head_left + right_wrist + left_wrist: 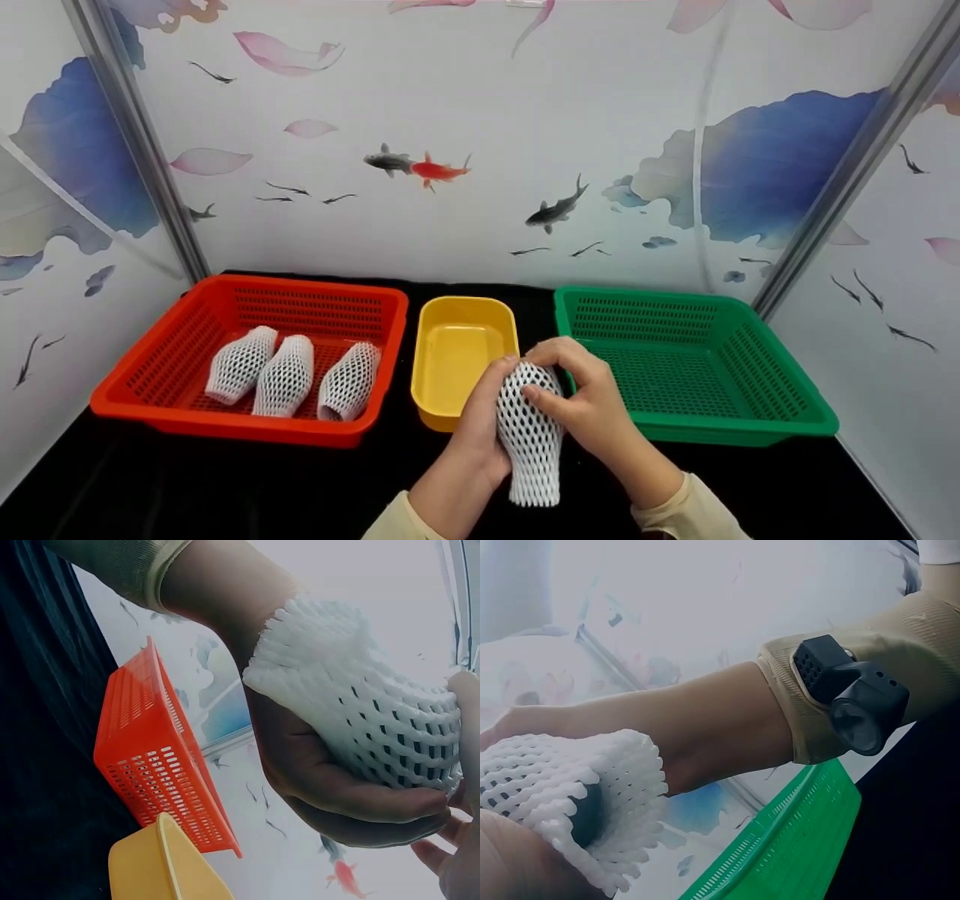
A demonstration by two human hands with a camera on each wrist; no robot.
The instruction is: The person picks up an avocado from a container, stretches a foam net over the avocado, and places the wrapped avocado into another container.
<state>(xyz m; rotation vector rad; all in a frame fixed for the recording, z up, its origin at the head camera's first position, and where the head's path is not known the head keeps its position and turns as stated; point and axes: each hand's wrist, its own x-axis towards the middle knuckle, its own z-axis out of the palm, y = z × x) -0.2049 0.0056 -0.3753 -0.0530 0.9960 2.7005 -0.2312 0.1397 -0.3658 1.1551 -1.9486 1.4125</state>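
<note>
A white foam fruit net (531, 442) is held upright in front of the yellow bin, its narrow end hanging down. My left hand (480, 427) grips it from the left, palm around its side, fingers partly hidden behind. At the top, my right hand (596, 401) pinches the net between thumb and curled fingers. Something dark and rounded (589, 816) shows inside the net's opening in the left wrist view; its kind is unclear. Three similar white nets, including the middle one (285, 379), lie in the red basket (247, 429).
Between the red basket and the green basket (727, 431) stands the yellow bin (457, 356); no contents are visible in it. A black cloth (225, 487) covers the table. Printed wall panels (480, 97) enclose the back and sides, joined by metal posts (142, 142).
</note>
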